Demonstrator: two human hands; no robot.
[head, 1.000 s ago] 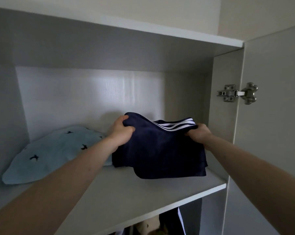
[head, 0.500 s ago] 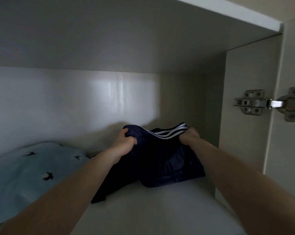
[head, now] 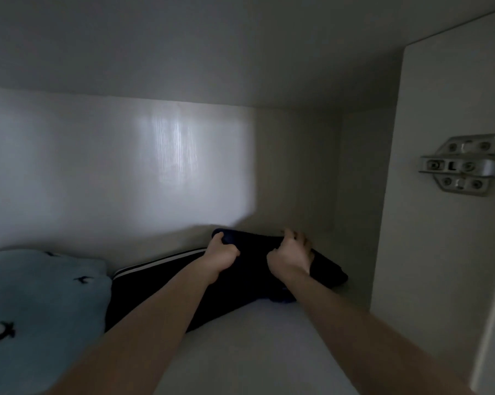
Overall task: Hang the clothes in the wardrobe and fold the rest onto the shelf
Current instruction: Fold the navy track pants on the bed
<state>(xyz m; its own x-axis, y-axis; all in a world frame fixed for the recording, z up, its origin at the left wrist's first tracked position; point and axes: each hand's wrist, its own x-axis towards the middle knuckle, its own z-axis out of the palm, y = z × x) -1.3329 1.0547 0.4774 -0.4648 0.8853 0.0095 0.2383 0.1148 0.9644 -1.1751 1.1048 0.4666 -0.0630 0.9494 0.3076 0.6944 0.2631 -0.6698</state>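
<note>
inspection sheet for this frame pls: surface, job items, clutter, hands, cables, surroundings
Surface: white shelf inside the wardrobe, dim.
Job's things: navy garment with white stripes, folded, lying at the back right of the shelf; light blue garment with dark bird print, folded, to its left, edges touching.
Clutter: nothing seen.
Hands: left hand grips the navy garment's far edge; right hand rests on it, fingers curled at the same edge.
Cables: nothing seen.
Surroundings: back panel, right side wall with metal hinge.
</note>
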